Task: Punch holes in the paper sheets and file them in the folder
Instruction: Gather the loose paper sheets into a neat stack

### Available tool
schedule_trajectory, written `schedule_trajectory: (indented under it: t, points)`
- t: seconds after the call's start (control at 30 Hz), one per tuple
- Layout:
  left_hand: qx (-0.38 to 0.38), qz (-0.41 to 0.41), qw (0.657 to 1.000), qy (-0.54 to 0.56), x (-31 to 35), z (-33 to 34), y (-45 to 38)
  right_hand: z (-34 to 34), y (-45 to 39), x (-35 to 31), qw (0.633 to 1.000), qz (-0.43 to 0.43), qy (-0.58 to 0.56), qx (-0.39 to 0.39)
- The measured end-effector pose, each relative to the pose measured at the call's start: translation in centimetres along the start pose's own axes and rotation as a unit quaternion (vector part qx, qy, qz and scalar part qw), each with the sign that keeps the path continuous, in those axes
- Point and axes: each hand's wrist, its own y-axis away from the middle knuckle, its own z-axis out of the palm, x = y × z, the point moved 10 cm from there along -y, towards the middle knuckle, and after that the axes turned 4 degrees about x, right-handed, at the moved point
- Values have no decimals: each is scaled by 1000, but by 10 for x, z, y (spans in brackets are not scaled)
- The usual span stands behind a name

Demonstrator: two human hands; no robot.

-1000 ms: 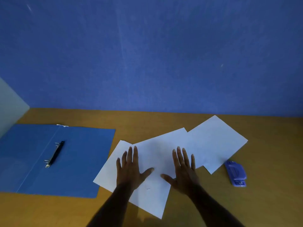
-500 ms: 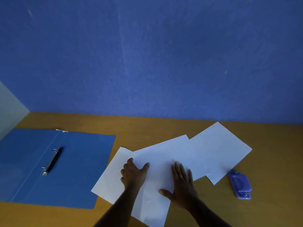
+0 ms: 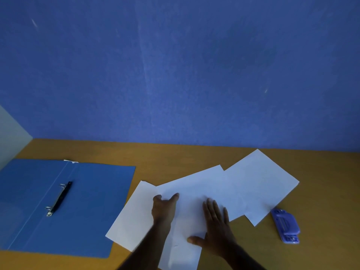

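Three white paper sheets lie fanned and overlapping on the wooden table: a left sheet, a middle sheet and a right sheet. My left hand rests on the left edge of the middle sheet with fingers curled, thumb out; whether it pinches the paper is unclear. My right hand lies flat on the middle sheet, fingers spread. The blue folder lies open at the left, its black two-ring clip in the centre. A purple hole punch sits at the right.
The wooden table butts against a blue wall at the back. A pale panel stands at the far left. Bare wood shows behind the sheets and right of the hole punch.
My left hand went from flat with spread fingers to curled at the middle sheet's left edge. My right hand slid slightly toward me. The view tilted upward a little.
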Motion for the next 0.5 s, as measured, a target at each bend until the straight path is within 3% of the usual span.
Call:
schedule_trajectory:
  t: [0.17,0.3,0.5]
  points:
    - [3,81,995,-51,11,0,2,-2,-2,2,1000,25,-9,7]
    - [3,89,996,-26,16,-7,1,1,-6,1,999,36,-13,-15]
    - [52,79,995,41,13,-28,-7,-15,-13,-3,998,-17,60,31]
